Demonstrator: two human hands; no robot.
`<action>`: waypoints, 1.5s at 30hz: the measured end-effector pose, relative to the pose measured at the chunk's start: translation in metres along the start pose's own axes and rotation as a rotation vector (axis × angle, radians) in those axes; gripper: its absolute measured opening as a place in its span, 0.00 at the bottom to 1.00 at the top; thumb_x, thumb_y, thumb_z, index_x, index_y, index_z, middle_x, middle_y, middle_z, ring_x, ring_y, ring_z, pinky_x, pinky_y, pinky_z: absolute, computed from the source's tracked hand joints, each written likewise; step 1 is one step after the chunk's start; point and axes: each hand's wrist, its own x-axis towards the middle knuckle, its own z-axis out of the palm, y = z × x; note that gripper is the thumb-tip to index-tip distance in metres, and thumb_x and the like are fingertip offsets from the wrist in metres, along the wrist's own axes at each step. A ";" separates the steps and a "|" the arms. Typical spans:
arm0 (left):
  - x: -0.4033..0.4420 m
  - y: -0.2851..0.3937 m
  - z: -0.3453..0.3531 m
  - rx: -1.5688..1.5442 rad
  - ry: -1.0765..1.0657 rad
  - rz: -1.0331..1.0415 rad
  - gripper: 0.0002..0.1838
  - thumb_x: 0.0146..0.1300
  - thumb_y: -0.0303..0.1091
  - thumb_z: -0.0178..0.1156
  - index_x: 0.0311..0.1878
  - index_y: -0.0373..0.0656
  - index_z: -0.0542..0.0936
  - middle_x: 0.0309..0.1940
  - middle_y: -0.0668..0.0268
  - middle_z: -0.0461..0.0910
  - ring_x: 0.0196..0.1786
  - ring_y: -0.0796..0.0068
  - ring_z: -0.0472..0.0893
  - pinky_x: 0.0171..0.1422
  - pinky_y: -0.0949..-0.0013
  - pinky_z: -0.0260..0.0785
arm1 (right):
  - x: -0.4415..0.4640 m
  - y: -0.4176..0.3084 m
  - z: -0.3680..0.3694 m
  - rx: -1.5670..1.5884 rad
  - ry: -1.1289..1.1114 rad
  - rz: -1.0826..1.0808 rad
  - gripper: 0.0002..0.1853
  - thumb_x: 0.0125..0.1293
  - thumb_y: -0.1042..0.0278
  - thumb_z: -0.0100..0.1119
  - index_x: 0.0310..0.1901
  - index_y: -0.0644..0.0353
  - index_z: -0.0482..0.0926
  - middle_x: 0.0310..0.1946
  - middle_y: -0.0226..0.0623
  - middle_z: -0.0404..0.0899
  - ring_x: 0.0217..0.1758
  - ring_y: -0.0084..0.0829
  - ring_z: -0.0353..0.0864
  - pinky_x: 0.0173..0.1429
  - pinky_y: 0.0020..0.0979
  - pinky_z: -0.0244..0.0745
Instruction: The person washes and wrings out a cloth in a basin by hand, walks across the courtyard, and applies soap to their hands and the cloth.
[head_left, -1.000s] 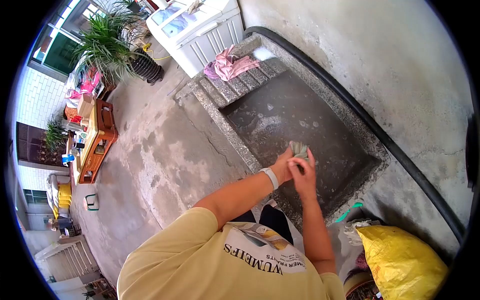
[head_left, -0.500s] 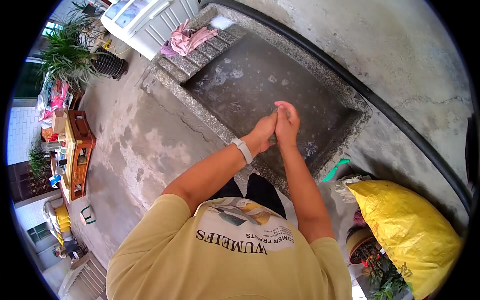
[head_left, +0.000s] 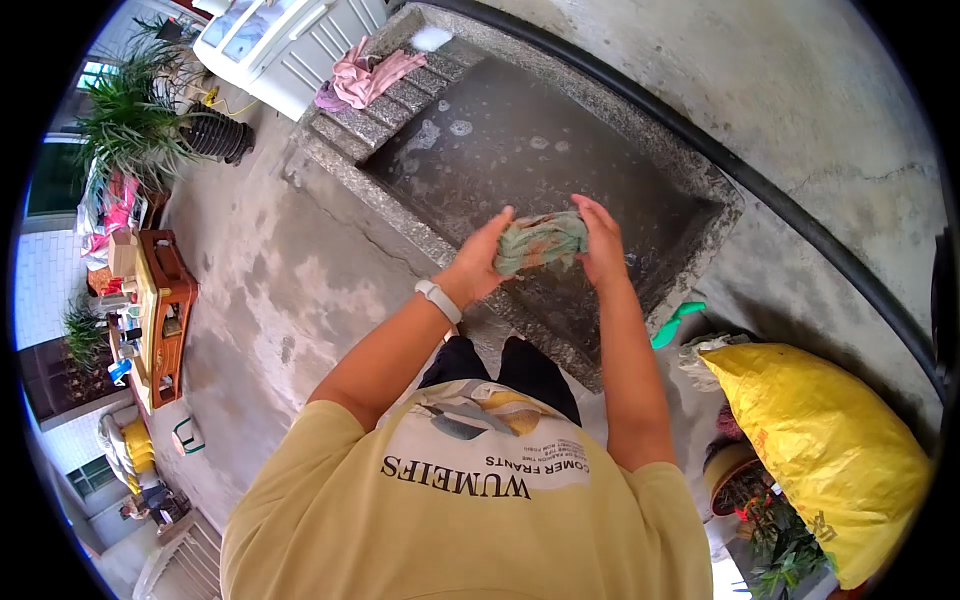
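A crumpled green cloth [head_left: 542, 243] with orange-brown patches is stretched between my two hands, above the water near the sink's front edge. My left hand [head_left: 480, 256], with a white band on the wrist, grips its left end. At the right end, my right hand [head_left: 602, 240] holds the cloth with the fingers partly raised. Below lies the stone sink [head_left: 400, 214], filled with greyish water with patches of foam. A pink cloth [head_left: 372, 78] rests on the sink's ridged washboard at the upper left.
A white washing machine [head_left: 310, 52] stands beyond the sink. The black hose [head_left: 730, 178] runs along the sink's far side. To the right are a yellow sack [head_left: 820, 440], a green object [head_left: 676, 324] and a potted plant [head_left: 775, 540]. A wooden cabinet [head_left: 165, 318] stands at left.
The green cloth, bunched and then mostly hidden between my hands, now shows spread out. My hands have moved apart. The view has shifted, moving the sink up and left.
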 end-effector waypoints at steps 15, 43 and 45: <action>-0.019 0.047 -0.042 0.120 -0.008 0.441 0.20 0.53 0.20 0.47 0.52 0.40 0.66 0.43 0.62 0.72 0.45 0.71 0.72 0.50 0.68 0.66 | -0.014 0.002 -0.063 0.070 -0.028 -0.113 0.13 0.56 0.67 0.58 0.40 0.66 0.74 0.27 0.32 0.76 0.28 0.22 0.75 0.28 0.22 0.72; -0.006 0.037 -0.083 0.936 0.184 0.714 0.21 0.47 0.16 0.49 0.47 0.38 0.72 0.45 0.64 0.74 0.48 0.73 0.72 0.54 0.73 0.61 | -0.015 0.024 -0.119 -0.993 0.159 -0.186 0.18 0.51 0.65 0.58 0.43 0.64 0.74 0.33 0.40 0.77 0.35 0.29 0.76 0.38 0.29 0.72; 0.001 0.032 -0.091 0.878 0.193 0.660 0.19 0.50 0.18 0.49 0.48 0.37 0.71 0.45 0.64 0.74 0.48 0.73 0.72 0.54 0.73 0.61 | 0.008 0.057 -0.124 -1.161 0.199 -0.477 0.19 0.50 0.66 0.58 0.45 0.63 0.73 0.38 0.44 0.75 0.40 0.34 0.76 0.43 0.31 0.70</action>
